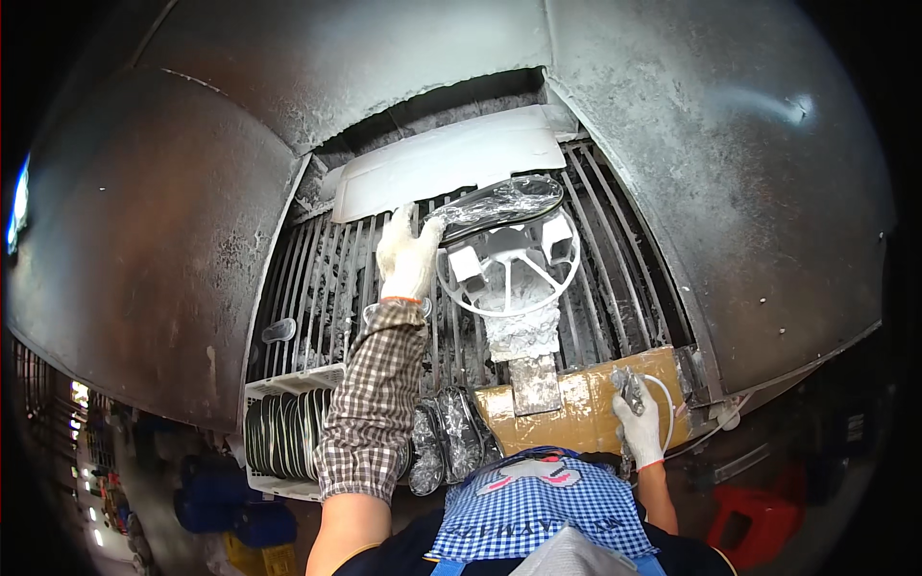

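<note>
My left hand (pixel 409 257), in a white knit glove with a checked sleeve on the forearm, grips the left end of a black shoe sole (pixel 499 206). Shiny clear film covers much of the sole's top. It lies tilted across the far side of a white spoked wheel (pixel 509 278), which carries white blocks and stands on a crusted post. At the lower right, my right hand (pixel 638 422), also gloved, is closed around a small metal spray gun (pixel 629 389). A pale hose (pixel 669 408) curves away from the gun.
Metal bars (pixel 615 259) form a grate between tall booth walls (pixel 749 192). White card (pixel 451 158) lies at the back. Near me are a taped brown board (pixel 576 403), film-wrapped soles (pixel 447 437) and a white crate (pixel 279 487) of upright soles. A red stool (pixel 759 518) stands right.
</note>
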A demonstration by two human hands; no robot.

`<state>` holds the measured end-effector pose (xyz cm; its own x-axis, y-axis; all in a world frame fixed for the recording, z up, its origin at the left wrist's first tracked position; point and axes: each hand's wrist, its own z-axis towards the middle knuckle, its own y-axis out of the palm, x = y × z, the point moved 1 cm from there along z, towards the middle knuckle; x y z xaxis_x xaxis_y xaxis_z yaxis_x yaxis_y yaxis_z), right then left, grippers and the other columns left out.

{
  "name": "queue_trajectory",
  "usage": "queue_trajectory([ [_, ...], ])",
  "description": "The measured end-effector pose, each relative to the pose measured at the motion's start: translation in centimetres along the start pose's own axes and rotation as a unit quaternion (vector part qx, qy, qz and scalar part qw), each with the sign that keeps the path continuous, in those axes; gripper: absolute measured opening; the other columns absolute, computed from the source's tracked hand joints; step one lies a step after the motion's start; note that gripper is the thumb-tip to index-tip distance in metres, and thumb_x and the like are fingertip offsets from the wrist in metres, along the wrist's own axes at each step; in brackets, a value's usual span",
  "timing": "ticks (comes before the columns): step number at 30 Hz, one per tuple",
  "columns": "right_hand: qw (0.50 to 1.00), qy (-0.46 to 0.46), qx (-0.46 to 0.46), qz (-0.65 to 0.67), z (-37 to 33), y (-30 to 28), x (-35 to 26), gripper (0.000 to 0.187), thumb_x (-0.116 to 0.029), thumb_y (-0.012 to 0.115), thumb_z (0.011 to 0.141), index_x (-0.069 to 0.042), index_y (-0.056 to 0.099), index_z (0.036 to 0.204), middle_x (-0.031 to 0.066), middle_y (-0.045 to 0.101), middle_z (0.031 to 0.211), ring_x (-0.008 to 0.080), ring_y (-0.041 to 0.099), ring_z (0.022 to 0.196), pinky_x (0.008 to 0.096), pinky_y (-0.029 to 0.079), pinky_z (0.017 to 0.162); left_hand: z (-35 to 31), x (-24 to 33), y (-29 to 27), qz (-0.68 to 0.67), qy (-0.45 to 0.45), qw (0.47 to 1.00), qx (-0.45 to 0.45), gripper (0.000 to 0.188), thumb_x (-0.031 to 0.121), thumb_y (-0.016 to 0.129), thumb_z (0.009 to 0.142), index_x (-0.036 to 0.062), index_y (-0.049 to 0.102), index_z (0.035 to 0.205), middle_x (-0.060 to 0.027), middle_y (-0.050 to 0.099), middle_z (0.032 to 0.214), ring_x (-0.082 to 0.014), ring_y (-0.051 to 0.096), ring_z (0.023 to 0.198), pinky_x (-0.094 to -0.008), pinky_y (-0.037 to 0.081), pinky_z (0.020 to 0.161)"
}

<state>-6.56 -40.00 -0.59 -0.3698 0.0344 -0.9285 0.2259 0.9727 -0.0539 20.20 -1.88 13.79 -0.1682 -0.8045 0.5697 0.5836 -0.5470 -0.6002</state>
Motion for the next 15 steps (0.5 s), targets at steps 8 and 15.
queue_trajectory([
  [8,1.0,-0.014,-0.023,-0.004,0.2,0.4,0.1,0.061,-0.012,0.069,0.099,-0.003,0.052,0.157,-0.0048,0.06,0.087,0.003,0.048,0.06,0.0232,0.042,0.052,-1.1,10.8,-0.5,0.086,0.196,0.967,-0.138,0.06,0.044,0.089,0.077,0.0038,0.075,0.12,-0.0228,0.067,0.122,-0.0394,0.062,0.118,-0.0522,0.05,0.101],
  [15,0.998,-0.054,-0.004,-0.013,-0.1,0.7,1.1,0.051,-0.015,0.068,0.099,-0.006,0.06,0.149,-0.0052,0.057,0.083,0.0041,0.049,0.057,0.0239,0.042,0.049,-0.9,9.3,3.9,0.114,0.24,0.96,-0.089,0.043,0.046,0.081,0.085,0.0067,0.073,0.1,-0.0184,0.067,0.108,-0.0375,0.06,0.106,-0.0502,0.045,0.091],
])
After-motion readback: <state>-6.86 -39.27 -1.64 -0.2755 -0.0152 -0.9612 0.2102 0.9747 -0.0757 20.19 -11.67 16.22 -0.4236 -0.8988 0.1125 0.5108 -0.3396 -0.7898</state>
